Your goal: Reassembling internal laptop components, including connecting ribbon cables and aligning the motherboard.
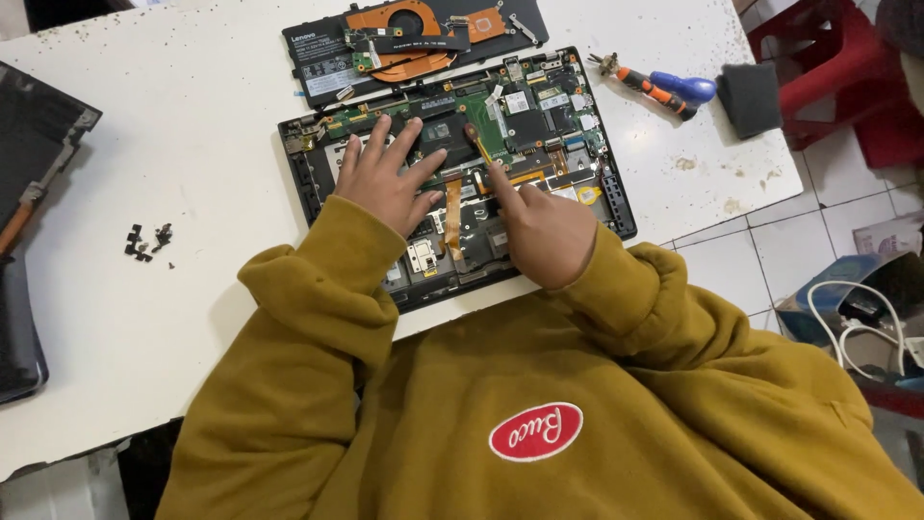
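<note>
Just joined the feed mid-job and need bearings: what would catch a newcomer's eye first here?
First, the opened laptop at the middle of the white table, its green circuit board bare. Both hands lie on it: the left hand spread flat, the right hand pointing a finger at the board. Behind it sits a removed copper fan part, with a screwdriver to the right and small black screws to the left.
</note>
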